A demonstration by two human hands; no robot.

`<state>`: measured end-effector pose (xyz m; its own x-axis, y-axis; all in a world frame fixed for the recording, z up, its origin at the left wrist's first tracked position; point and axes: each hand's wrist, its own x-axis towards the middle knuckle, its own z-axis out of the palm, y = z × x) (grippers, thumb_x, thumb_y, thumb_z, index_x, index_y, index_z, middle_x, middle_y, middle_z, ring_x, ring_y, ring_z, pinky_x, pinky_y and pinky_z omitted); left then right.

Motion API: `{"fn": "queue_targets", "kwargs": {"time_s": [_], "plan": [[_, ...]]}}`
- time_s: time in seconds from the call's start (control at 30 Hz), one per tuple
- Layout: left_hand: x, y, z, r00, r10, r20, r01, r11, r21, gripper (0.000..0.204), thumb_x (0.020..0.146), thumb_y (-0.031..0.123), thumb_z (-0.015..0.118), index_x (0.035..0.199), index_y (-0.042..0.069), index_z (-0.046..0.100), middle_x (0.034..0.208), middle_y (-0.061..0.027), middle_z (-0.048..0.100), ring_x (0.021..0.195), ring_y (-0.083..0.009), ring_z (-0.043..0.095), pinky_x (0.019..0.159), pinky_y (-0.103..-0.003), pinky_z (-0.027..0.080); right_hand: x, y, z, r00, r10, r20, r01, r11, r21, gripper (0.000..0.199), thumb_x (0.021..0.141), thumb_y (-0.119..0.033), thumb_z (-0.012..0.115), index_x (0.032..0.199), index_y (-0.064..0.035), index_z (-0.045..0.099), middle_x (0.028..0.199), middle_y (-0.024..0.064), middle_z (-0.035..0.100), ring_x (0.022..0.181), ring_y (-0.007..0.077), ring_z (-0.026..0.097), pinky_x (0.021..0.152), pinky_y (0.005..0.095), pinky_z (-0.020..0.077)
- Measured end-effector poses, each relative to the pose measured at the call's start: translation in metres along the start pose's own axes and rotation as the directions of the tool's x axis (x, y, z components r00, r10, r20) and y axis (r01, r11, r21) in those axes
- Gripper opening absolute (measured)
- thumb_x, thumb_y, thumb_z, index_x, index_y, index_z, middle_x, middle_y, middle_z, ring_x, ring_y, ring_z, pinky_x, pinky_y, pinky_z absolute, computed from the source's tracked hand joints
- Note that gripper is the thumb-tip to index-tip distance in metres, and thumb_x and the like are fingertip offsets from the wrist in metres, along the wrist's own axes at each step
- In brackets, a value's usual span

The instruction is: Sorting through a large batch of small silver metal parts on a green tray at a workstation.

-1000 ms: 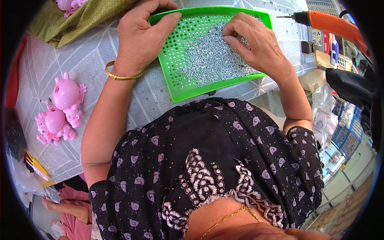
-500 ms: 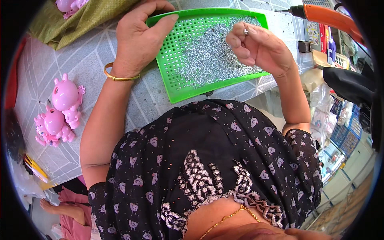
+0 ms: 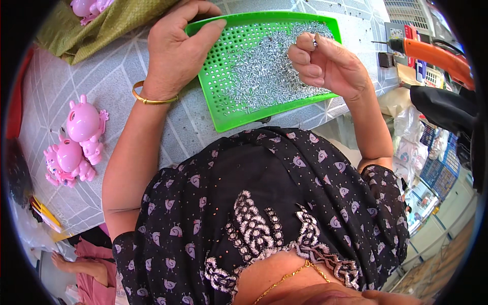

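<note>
A green perforated tray (image 3: 239,121) lies on the table, with a heap of small silver screws (image 3: 269,66) over its middle and right side. My left hand (image 3: 175,56) grips its far left corner, thumb inside the rim and fingers beyond it. Over the right part of the tray my right hand (image 3: 330,61) is raised, the fingers curled. Between its thumb and forefinger is pinched a small silver screw (image 3: 314,43); whether there are more in the palm is hidden.
Pink plastic toy figures (image 3: 76,142) lie at the left of the table. An olive woven sack (image 3: 96,33) bulges at the far left. From the right hangs an orange power screwdriver (image 3: 437,61), its bit pointing left. A person's bare leg (image 3: 91,269) shows at lower left.
The orange screwdriver has swung to the right and toward me. My right hand has shifted slightly, still pinching the screw. My left hand stays on the tray.
</note>
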<state>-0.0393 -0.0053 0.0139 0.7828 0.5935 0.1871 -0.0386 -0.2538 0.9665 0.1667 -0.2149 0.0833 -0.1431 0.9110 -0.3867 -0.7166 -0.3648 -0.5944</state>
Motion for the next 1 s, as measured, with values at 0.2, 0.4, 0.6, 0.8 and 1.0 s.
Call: {"fn": "queue_targets", "kwargs": {"time_s": [0.2, 0.4, 0.6, 0.8, 1.0], "plan": [[0.000, 0.000, 0.000, 1.000, -0.010, -0.002, 0.010, 1.000, -0.001, 0.016, 0.093, 0.007, 0.073, 0.106, -0.002, 0.072, 0.097, 0.0025, 0.066, 0.088, -0.0048, 0.060, 0.079, -0.020, 0.048, 0.000, 0.000, 0.004, 1.000, -0.021, 0.019, 0.023, 0.997, -0.079, 0.027, 0.107, -0.031, 0.055, 0.104, -0.0050, 0.052, 0.095, 0.0029, 0.045, 0.079, 0.0098, 0.044, 0.064, 0.0245, 0.0375], [0.001, 0.000, -0.001, 0.999, 0.032, 0.003, -0.032, 0.999, 0.034, 0.015, 0.092, 0.007, 0.073, 0.105, -0.001, 0.072, 0.096, 0.0023, 0.066, 0.087, -0.0053, 0.060, 0.078, -0.020, 0.048, 0.000, 0.001, 0.004, 0.999, -0.018, 0.033, 0.021, 0.997, -0.076, 0.022, 0.106, -0.028, 0.056, 0.103, -0.0061, 0.051, 0.098, 0.0045, 0.048, 0.079, 0.0096, 0.045, 0.064, 0.0247, 0.0390], [0.000, -0.001, 0.000, 1.000, 0.013, -0.002, -0.013, 1.000, 0.012, 0.015, 0.093, 0.006, 0.073, 0.106, -0.002, 0.072, 0.096, 0.0026, 0.065, 0.086, -0.0049, 0.060, 0.078, -0.020, 0.047, 0.000, 0.004, 0.005, 0.995, -0.048, -0.087, 0.031, 0.981, -0.189, 0.020, 0.104, -0.026, 0.056, 0.102, -0.0066, 0.051, 0.094, 0.0050, 0.048, 0.073, 0.0094, 0.046, 0.058, 0.0238, 0.0406], [0.000, -0.002, 0.000, 1.000, 0.001, 0.002, -0.001, 1.000, -0.015, 0.016, 0.093, 0.006, 0.073, 0.107, -0.002, 0.072, 0.096, 0.0030, 0.065, 0.087, -0.0044, 0.060, 0.077, -0.020, 0.048, -0.003, 0.004, 0.006, 0.959, -0.119, -0.257, 0.023, 0.938, -0.346, 0.015, 0.100, -0.019, 0.058, 0.103, -0.0035, 0.056, 0.097, 0.0082, 0.057, 0.074, 0.0110, 0.059, 0.066, 0.0243, 0.0546], [-0.001, -0.002, 0.001, 0.998, -0.055, -0.003, 0.055, 0.997, -0.054, 0.017, 0.093, 0.007, 0.073, 0.107, -0.002, 0.072, 0.097, 0.0029, 0.067, 0.087, -0.0043, 0.061, 0.077, -0.020, 0.049, -0.005, 0.004, 0.005, 0.969, -0.128, -0.211, 0.075, 0.968, -0.241, 0.025, 0.098, -0.007, 0.058, 0.118, 0.0078, 0.063, 0.116, 0.0233, 0.071, 0.100, 0.0261, 0.075, 0.087, 0.0336, 0.0635]]}}
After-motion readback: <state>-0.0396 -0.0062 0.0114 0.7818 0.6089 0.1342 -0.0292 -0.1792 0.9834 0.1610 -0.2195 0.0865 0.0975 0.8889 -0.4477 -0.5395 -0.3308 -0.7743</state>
